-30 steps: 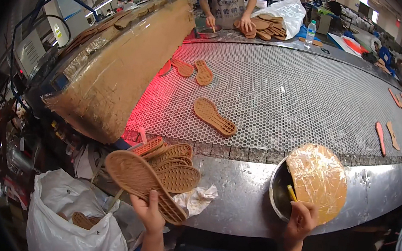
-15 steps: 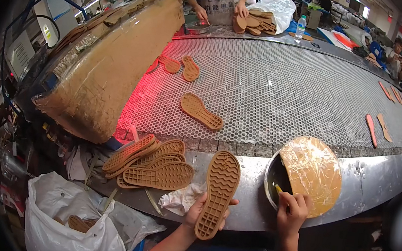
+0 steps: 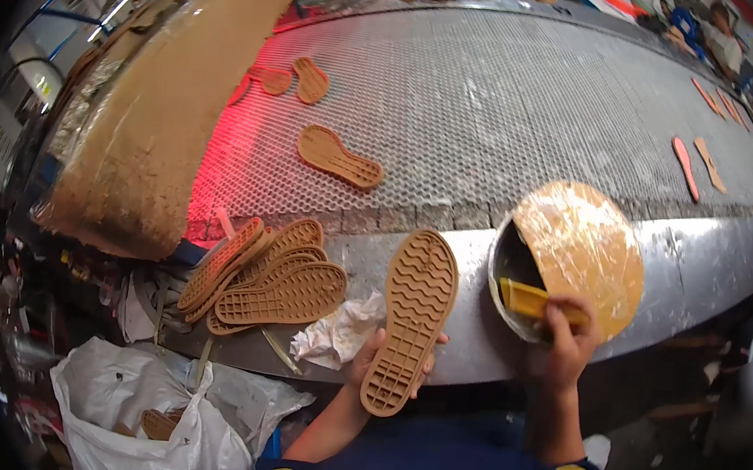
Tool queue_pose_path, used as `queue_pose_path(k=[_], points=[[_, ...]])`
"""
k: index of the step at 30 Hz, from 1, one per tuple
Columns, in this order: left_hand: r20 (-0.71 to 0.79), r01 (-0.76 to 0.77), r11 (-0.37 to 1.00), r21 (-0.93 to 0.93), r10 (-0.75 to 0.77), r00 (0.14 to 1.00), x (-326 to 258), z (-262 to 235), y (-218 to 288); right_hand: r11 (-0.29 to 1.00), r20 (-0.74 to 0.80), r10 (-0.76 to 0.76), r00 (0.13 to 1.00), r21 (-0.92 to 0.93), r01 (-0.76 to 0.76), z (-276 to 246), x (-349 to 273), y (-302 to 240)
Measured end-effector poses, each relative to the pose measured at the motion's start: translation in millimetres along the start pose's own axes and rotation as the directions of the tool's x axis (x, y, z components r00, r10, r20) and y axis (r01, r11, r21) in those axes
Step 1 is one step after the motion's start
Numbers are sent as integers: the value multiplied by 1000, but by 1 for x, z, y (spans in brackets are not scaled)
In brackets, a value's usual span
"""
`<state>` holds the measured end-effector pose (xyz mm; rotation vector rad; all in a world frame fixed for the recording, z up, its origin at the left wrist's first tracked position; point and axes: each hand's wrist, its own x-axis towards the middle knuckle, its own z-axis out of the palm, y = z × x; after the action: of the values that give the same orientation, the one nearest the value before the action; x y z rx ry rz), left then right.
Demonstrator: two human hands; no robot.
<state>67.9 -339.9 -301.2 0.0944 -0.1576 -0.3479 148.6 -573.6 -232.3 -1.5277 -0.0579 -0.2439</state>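
A tan shoe sole (image 3: 413, 318), its wavy and gridded tread showing, is held upright in my left hand (image 3: 369, 355), whose fingers wrap round its lower half from behind. My right hand (image 3: 569, 336) pinches a flat yellow brush (image 3: 527, 300) over the gap of a round pot (image 3: 494, 281). The brush's far end lies within the pot's opening, and its bristles cannot be made out. A tan, plastic-coated round lid (image 3: 583, 254) covers most of that pot. Left of the held sole, several more soles (image 3: 286, 293) lie stacked on the metal edge, beside a crumpled white paper (image 3: 338, 331).
Beyond the metal edge runs a mesh conveyor (image 3: 503, 101) with scattered soles (image 3: 339, 156) and a few slim pieces (image 3: 686, 168) at right. A bulky tan cover (image 3: 160, 99) stands over its left part, with red light beneath. A white sack (image 3: 123, 420) with soles hangs low at left.
My right hand has raised the brush from steep in the pot to nearly level at its opening. My left hand still holds the sole. The whole view has tilted downward.
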Motion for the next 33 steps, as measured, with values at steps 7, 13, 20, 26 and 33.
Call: queue_pose_path(k=[7,13,20,26,33], points=[[-44,68,972,227,-59,997,-8,-4,-2,938,7,-300,954,184,294,39,-2,-12],[-76,67,946,319,-45,996,-7,3,-3,804,275,-539,796,-114,583,58,-8,-13],[-57,48,933,358,-30,998,-5,2,-8,793,305,-542,783,-124,597,62,-7,-7],[-107,66,894,444,-20,994,-6,2,-11,795,300,-556,775,-82,602,60,-8,-1],[-140,69,879,472,-3,990,-4,4,-13,832,387,-512,767,3,554,52,-10,-1]])
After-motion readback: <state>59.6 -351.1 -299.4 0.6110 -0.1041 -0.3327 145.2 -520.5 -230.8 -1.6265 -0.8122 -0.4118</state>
